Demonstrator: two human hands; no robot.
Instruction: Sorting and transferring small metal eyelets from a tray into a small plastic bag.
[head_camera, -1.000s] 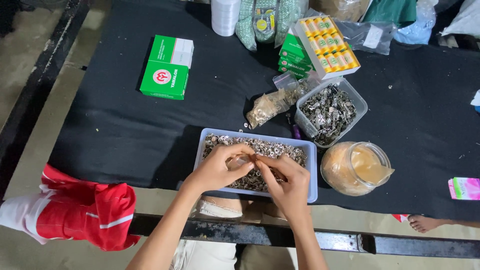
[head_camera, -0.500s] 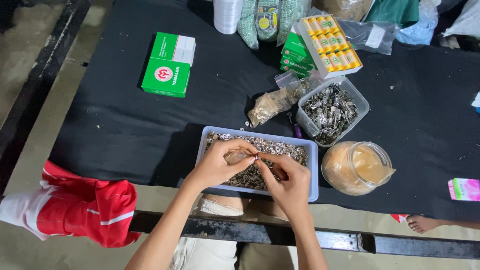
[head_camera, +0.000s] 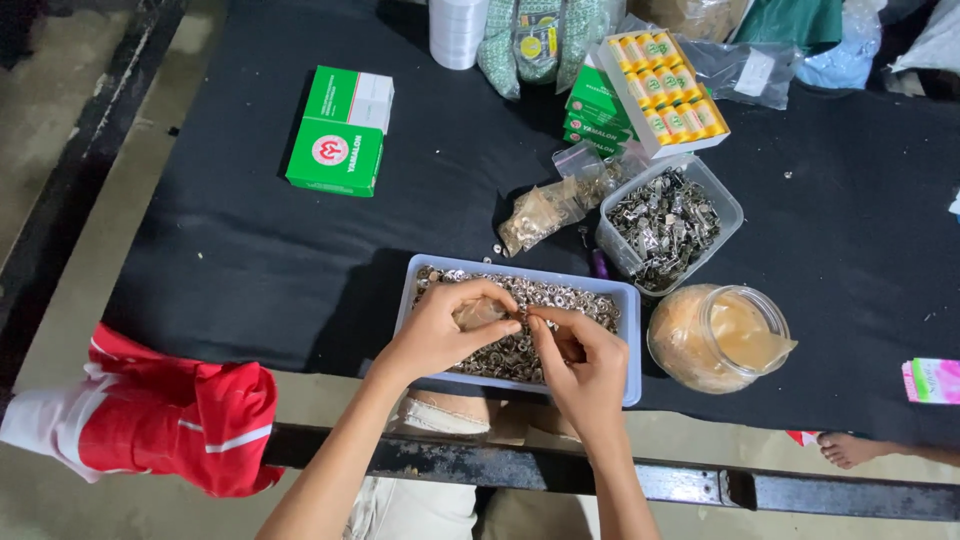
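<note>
Starting nearest the camera, two bare forearms are seen rising from the bottom edge, over a dark metal rail (head_camera: 600, 478) at the table's near side. A red and white garment (head_camera: 150, 420) lies low at the left, beside the table (head_camera: 250, 260), which is covered in black cloth.

Both hands are held over a shallow pale-blue tray (head_camera: 628, 340) filled with small silver metal rings. The left hand (head_camera: 445, 330) is curled, its fingers closed on a small clear bag (head_camera: 478, 314). The right hand (head_camera: 580, 360) is drawn narrow, thumb and forefinger pinched together just beside the bag's edge; whether a ring is held between them cannot be told. The two hands are touching or nearly so at the fingertips, above the tray's middle.

Just right of the tray a round clear jar (head_camera: 718, 338) with orange-tinted contents is noted. Behind the tray stands a clear tub (head_camera: 670, 220) of grey metal clips, and to its left lie small clear bags (head_camera: 545, 208) of metal parts. A few loose rings are scattered on the cloth between bags and tray.

Farther back, a green and white box (head_camera: 340, 130) lies at the left. At the far edge a white roll (head_camera: 458, 30), stacked green boxes (head_camera: 595, 105), an open carton of yellow spools (head_camera: 665, 90) and plastic bags are recorded. A pink packet (head_camera: 932, 380) is at the right edge.
</note>
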